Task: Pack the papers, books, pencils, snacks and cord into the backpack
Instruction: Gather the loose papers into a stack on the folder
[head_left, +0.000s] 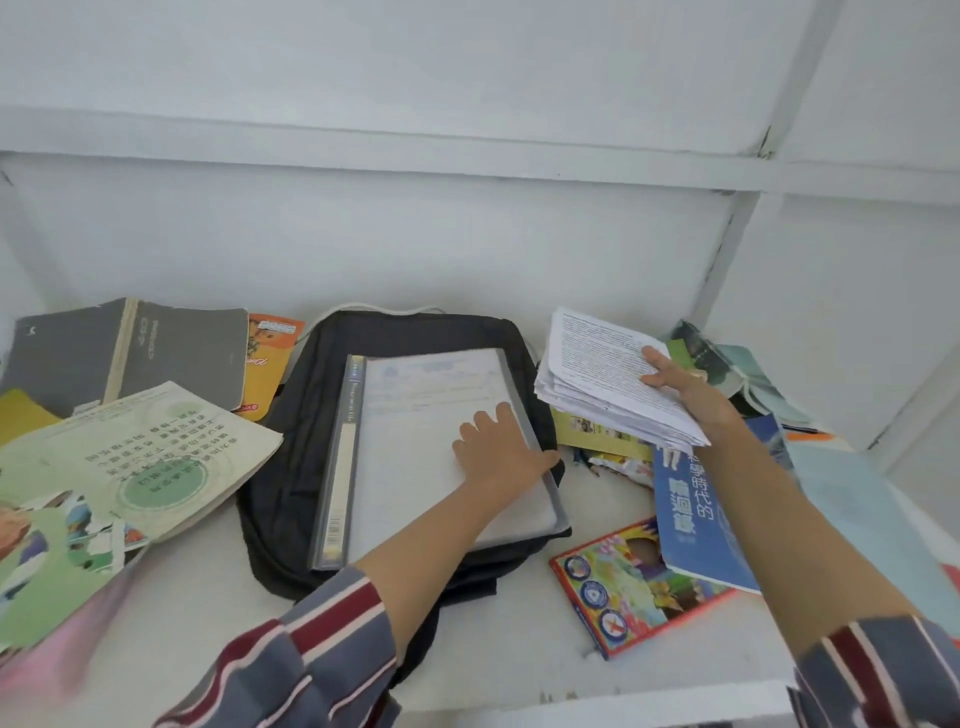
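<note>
The white tabletop (519, 649) runs under both forearms. On it, beneath the left hand (498, 447), the black backpack (306, 415) lies flat. A clear folder (415, 415) full of sheets rests on top of the backpack, and the left hand lies palm down on the folder's near right part, its fingers straight and spread, gripping nothing.

Far to the left of that hand an open book (156, 447) with a green circle on its page rests on other printed matter. Beyond it lies a grey notebook (171, 353).

The right hand (685, 384) holds a thick stack of papers (597, 374) raised just to the right of the backpack, with the thumb across the top sheet and the fingers underneath.

A blue book (691, 525) lies below the right forearm, and its near corner overlaps a colourful box (618, 587) with a red edge.

An orange packet (265, 358) sits between the grey notebook and the backpack. A white cord (384, 310) curves along the backpack's far edge, beyond the left hand.
</note>
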